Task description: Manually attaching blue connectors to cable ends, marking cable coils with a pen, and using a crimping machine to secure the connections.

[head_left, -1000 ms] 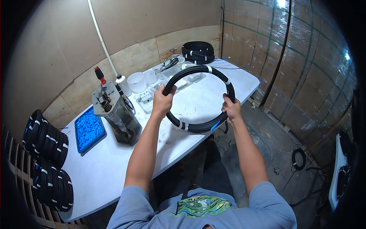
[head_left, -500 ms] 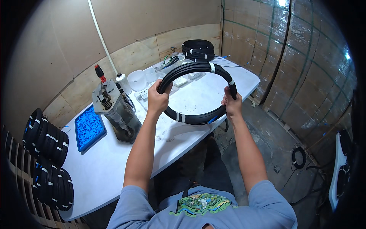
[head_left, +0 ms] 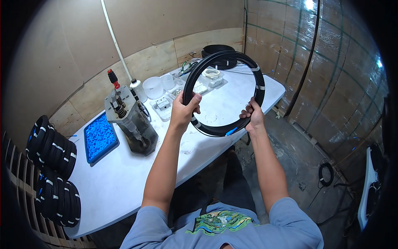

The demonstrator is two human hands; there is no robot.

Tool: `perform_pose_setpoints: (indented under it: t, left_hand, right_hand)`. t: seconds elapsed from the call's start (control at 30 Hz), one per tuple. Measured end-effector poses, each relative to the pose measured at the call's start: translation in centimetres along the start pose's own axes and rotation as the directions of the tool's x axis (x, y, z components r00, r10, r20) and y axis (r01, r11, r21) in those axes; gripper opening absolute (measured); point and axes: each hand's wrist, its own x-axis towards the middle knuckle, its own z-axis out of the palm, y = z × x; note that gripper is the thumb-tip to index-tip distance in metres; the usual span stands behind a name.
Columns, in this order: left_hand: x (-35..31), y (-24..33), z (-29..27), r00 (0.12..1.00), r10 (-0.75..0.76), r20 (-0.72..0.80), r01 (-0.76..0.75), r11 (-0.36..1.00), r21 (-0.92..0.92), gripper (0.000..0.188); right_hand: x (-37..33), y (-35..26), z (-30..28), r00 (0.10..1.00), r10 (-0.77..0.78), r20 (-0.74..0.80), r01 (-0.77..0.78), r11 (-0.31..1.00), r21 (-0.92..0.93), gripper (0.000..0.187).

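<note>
- Two hands support one black cable coil above the counter, from opposite sides, probably so its weight is shared evenly.
- The left hand is grasping the coil's left side, thumb inside the ring; the right hand is grasping the lower right, fingers curled.
- White bands wrap the coil, seemingly to bind its turns; a blue tip lies at the lower edge.
- Leftward stands a metal machine; beside it, a blue tray, whose rim likely contains the small blue pieces.
- Farthest left, banded coils are stacked, perhaps for saving space.
</note>
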Motion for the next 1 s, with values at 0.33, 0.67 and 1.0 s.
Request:
perform_pose_setpoints:
  t: [0.33,0.67,1.0]
  left_hand:
    - [1.3,1.3,-4.9,0.993,-0.116,0.037,0.120,0.985,-0.122,0.035]
    - [0.6,4.2,-2.4,0.999,-0.046,-0.005,0.046,0.960,0.275,0.046]
    - [1.4,2.1,-2.9,0.958,0.226,-0.174,-0.067,0.772,0.633,0.044]
  right_hand:
    - [0.6,-0.7,-1.7,0.964,0.219,0.149,-0.222,0.975,-0.001,0.027]
    - [0.3,-0.9,-0.9,0.936,0.306,0.175,-0.285,0.949,-0.135,0.029]
    - [-0.7,-1.5,1.7,0.999,-0.051,-0.008,0.046,0.963,-0.265,0.027]
